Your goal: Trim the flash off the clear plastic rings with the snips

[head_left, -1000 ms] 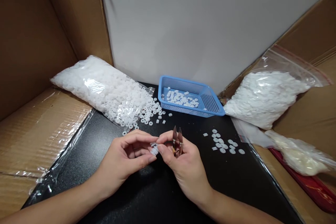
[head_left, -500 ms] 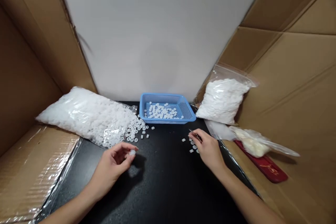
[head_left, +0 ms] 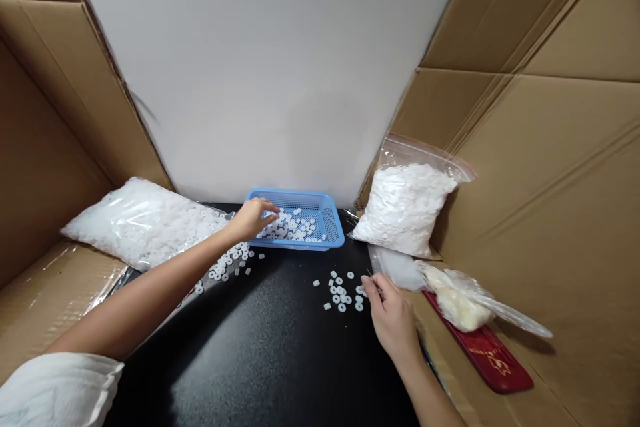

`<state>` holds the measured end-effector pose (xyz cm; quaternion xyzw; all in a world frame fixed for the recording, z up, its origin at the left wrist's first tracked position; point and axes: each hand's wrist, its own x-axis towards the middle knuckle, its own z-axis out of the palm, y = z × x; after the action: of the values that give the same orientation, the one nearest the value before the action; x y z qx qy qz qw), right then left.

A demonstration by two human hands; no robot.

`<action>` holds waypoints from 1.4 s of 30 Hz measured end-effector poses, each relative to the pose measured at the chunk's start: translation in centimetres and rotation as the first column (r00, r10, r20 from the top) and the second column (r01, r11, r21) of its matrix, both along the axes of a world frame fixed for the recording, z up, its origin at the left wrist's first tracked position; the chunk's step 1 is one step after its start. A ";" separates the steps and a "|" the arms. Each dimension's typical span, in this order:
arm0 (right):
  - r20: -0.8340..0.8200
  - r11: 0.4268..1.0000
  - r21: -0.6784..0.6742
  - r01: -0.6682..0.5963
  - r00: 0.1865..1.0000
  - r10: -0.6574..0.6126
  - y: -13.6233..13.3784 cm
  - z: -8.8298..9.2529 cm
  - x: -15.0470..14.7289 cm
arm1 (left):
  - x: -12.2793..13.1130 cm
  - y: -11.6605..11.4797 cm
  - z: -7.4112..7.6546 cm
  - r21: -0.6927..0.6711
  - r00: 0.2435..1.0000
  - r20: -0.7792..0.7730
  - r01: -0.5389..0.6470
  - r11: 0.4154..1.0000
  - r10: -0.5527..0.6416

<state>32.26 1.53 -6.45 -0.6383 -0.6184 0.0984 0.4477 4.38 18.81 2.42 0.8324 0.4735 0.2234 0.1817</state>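
Note:
My left hand [head_left: 255,217] reaches over the left end of a blue plastic basket [head_left: 327,241], its fingers stretched out and apart, with nothing visible between them. Small white plastic rings [head_left: 293,227] lie scattered on the basket's floor. On the right, my right hand [head_left: 393,313] is closed around a thin, dark metal tool [head_left: 374,279], probably tweezers; most of it is hidden by the fingers. Just left of that hand, several loose white rings [head_left: 342,299] lie on the black table.
A large clear bag of white rings [head_left: 150,220] lies at left, with rings spilling out under my forearm. At right stands a zip bag of white pieces [head_left: 407,207]. Before it are a bag with cream-coloured contents [head_left: 460,300] and a red case [head_left: 495,363]. Cardboard walls flank the table.
My left hand has moved from above the near table to over the basket, and the white ring it pinched no longer shows in it. The view has shifted; more rings show by my right hand.

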 end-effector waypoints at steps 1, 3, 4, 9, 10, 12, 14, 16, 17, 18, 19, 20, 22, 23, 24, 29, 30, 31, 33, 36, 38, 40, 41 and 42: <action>-0.005 1.000 -0.013 -0.019 1.000 0.019 -0.3 0.1 -0.3 | -0.8 -0.4 0.0 0.014 1.000 0.005 -0.030 0.999 0.030; -0.014 0.997 -0.036 -0.073 0.997 0.073 -1.0 0.1 -1.2 | -2.8 -2.3 -0.4 0.047 0.994 0.024 -0.105 0.993 0.104; -0.018 0.993 -0.044 -0.109 0.994 0.108 -1.3 0.1 -1.7 | -4.0 -3.6 -0.7 0.060 0.989 0.029 -0.143 0.988 0.142; 0.015 0.944 -0.065 -0.323 0.946 0.325 -2.6 -0.3 -4.9 | -7.9 -10.9 -3.5 0.094 0.986 0.005 -0.165 0.982 0.166; 0.034 0.931 -0.075 -0.358 0.932 0.361 -2.5 -0.4 -5.7 | -8.2 -11.7 -4.1 0.100 0.990 -0.006 -0.141 0.985 0.142; 0.077 0.908 -0.109 -0.404 0.907 0.413 -1.9 -0.5 -7.5 | -8.7 -12.6 -5.0 0.115 0.995 -0.029 -0.089 0.989 0.093; 0.120 0.898 -0.159 -0.411 0.894 0.431 -0.4 -0.4 -9.7 | -9.1 -12.5 -5.7 0.132 0.997 -0.052 -0.042 0.990 0.050; 0.160 0.898 -0.219 -0.381 0.894 0.419 1.7 -0.1 -11.9 | -9.7 -12.2 -6.3 0.151 0.998 -0.068 -0.008 0.989 0.018; 0.177 0.899 -0.247 -0.362 0.895 0.409 2.8 0.0 -13.0 | -10.1 -12.1 -6.6 0.160 0.997 -0.072 0.005 0.987 0.007; 0.193 0.899 -0.275 -0.340 0.897 0.398 3.8 0.1 -14.0 | -10.4 -12.0 -6.9 0.170 0.997 -0.074 0.015 0.985 -0.002; 0.207 0.898 -0.301 -0.321 0.897 0.391 4.6 0.1 -14.8 | -10.8 -12.1 -7.1 0.180 0.997 -0.073 0.022 0.983 -0.009; 0.221 0.896 -0.324 -0.304 0.896 0.385 5.2 0.2 -15.5 | -11.2 -12.2 -7.4 0.190 0.997 -0.071 0.027 0.981 -0.014; 0.243 0.892 -0.356 -0.280 0.893 0.378 5.8 0.1 -16.4 | -11.8 -12.4 -7.8 0.207 0.998 -0.066 0.031 0.978 -0.017; 0.250 0.891 -0.363 -0.273 0.892 0.376 5.8 0.1 -16.7 | -12.1 -12.5 -7.9 0.215 0.998 -0.065 0.032 0.976 -0.018; 0.254 0.891 -0.365 -0.269 0.892 0.373 5.7 0.0 -16.8 | -12.2 -12.6 -8.0 0.222 0.998 -0.067 0.035 0.974 -0.021; 0.221 0.903 -0.306 -0.303 0.899 0.377 4.9 -0.6 -16.5 | -12.4 -12.5 -8.2 0.248 0.994 -0.098 0.072 0.966 -0.049; 0.210 0.901 -0.290 -0.323 0.897 0.389 4.8 -0.7 -16.4 | -12.3 -12.4 -8.2 0.254 0.993 -0.105 0.076 0.964 -0.051; 0.201 0.897 -0.274 -0.347 0.891 0.406 4.7 -0.9 -16.4 | -12.3 -12.4 -8.2 0.260 0.992 -0.112 0.078 0.962 -0.050; 0.187 0.881 -0.249 -0.402 0.872 0.451 4.3 -1.1 -16.3 | -11.9 -12.5 -8.2 0.280 0.991 -0.130 0.078 0.957 -0.043; 0.179 0.847 -0.218 -0.484 0.834 0.522 3.8 -1.5 -16.0 | -10.8 -12.6 -8.3 0.319 0.987 -0.160 0.073 0.945 -0.023; 0.168 0.838 -0.187 -0.513 0.824 0.541 3.9 -1.7 -15.7 | -9.9 -12.6 -8.3 0.339 0.983 -0.184 0.080 0.937 -0.017; 0.149 0.838 -0.153 -0.524 0.826 0.544 4.5 -2.0 -15.6 | -9.2 -12.4 -8.3 0.344 0.977 -0.212 0.101 0.933 -0.028; 0.138 0.835 -0.141 -0.532 0.825 0.549 4.8 -2.1 -15.6 | -8.9 -12.3 -8.2 0.342 0.974 -0.225 0.114 0.933 -0.037; 0.128 0.829 -0.136 -0.542 0.821 0.557 5.2 -2.3 -15.7 | -8.8 -12.1 -8.2 0.337 0.971 -0.235 0.126 0.933 -0.046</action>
<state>16.56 6.72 -8.73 -0.4589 -0.8051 0.1998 0.3183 -4.45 6.70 -5.78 0.8912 0.4065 0.2008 -0.0138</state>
